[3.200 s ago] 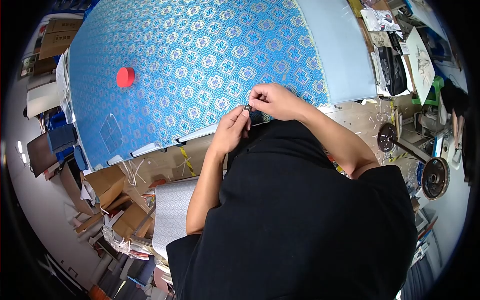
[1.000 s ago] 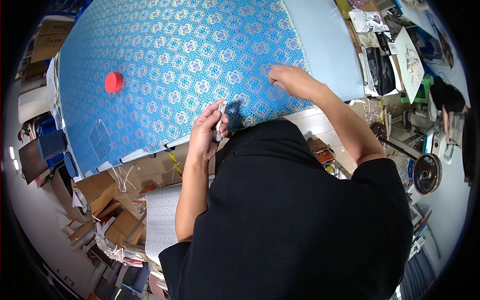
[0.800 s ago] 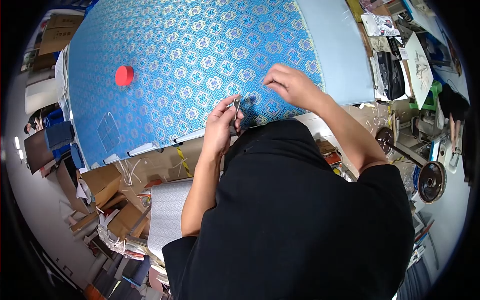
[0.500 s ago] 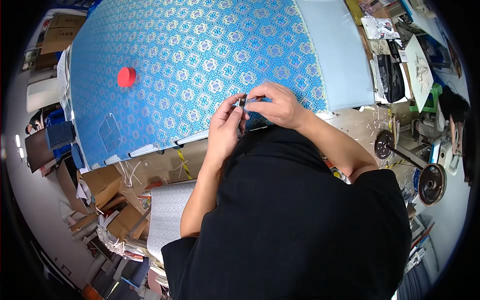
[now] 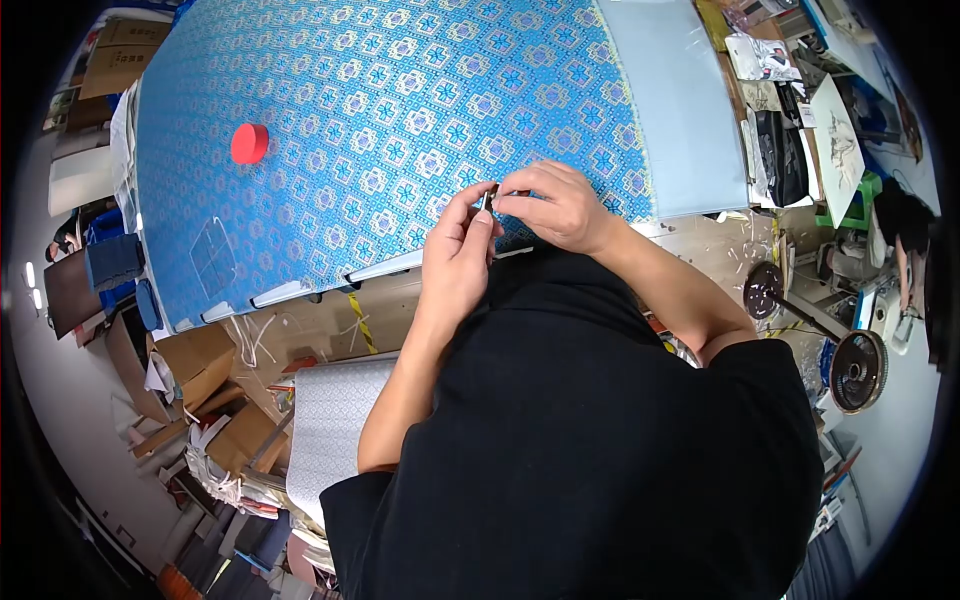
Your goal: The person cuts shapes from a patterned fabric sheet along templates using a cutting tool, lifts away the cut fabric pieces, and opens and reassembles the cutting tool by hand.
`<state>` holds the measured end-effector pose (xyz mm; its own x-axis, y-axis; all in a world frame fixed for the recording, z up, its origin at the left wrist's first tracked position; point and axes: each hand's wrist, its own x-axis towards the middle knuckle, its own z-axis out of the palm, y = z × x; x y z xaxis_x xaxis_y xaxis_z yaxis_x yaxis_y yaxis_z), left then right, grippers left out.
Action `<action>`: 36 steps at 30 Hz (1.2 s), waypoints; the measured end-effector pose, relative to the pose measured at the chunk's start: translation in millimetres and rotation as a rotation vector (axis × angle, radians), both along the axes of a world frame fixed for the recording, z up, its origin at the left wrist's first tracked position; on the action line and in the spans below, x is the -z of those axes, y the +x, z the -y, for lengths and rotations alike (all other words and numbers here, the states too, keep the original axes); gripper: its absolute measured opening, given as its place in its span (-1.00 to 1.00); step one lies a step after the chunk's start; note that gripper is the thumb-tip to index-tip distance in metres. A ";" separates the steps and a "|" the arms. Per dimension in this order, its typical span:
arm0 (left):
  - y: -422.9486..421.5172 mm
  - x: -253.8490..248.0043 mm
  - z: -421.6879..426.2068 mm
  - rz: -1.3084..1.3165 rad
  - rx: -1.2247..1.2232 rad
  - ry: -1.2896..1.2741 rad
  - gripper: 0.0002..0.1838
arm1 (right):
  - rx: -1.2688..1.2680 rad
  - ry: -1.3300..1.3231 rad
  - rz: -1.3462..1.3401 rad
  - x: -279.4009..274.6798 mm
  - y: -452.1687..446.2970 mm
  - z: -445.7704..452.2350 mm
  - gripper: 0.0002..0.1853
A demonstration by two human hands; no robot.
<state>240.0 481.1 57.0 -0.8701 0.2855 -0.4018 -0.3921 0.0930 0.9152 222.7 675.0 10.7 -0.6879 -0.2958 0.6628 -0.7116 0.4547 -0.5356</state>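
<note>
My left hand (image 5: pixel 458 262) is closed around a small dark object with a shiny metal edge (image 5: pixel 488 201), thumb and fingers on either side of it. My right hand (image 5: pixel 562 208) pinches at the upper right side of the same object. It is too small and covered for me to tell its kind. Both hands are held close together in front of my body, over the near edge of a blue patterned fabric (image 5: pixel 400 130) spread on a table. A red round object (image 5: pixel 250 144) rests on the fabric to the left.
A pale translucent sheet (image 5: pixel 685 130) borders the fabric on the right. Beyond it lie a black pouch (image 5: pixel 780 155) and papers. A fan (image 5: pixel 858 370) stands at the right. Cardboard boxes (image 5: pixel 195 362) and a roll of grey patterned material (image 5: pixel 335 415) are at lower left.
The small object has turned slightly between my fingers, showing less of its dark face. Both hands stay close together on it. The whole view has shifted a little.
</note>
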 end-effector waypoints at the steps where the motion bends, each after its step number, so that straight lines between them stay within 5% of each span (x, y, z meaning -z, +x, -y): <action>1: 1.0 0.0 -0.9 0.002 -0.002 0.001 -0.63 | 0.017 -0.024 -0.015 2.7 -0.6 2.3 -0.82; 6: 3.4 -0.2 -7.5 -0.170 -0.001 -0.179 -0.64 | 0.057 -0.119 0.049 7.6 2.4 11.8 -0.80; 9: 2.8 -6.0 -13.4 -0.250 -0.002 -0.295 -0.63 | 0.129 -0.238 0.390 -0.1 10.1 21.6 -0.90; 11: 2.8 -6.4 -16.7 -0.331 -0.006 -0.319 -0.63 | 0.135 -0.548 0.568 0.1 10.7 31.3 -0.89; 18: -0.8 -6.4 -23.6 -0.465 0.013 -0.452 -0.58 | 0.082 -0.984 0.787 4.4 12.5 49.1 -0.91; 23: -1.4 -3.0 -35.1 -0.470 0.059 -0.409 -0.57 | 0.133 -0.795 0.791 5.7 13.8 29.9 -0.91; 28: -3.0 26.0 -35.2 -0.185 0.136 -0.213 -0.58 | 0.130 -0.686 0.811 6.3 28.1 -24.5 -0.89; 36: -8.4 42.7 -9.1 -0.126 -0.011 -0.103 -0.61 | 1.331 -0.680 0.324 7.4 67.1 -313.9 -0.90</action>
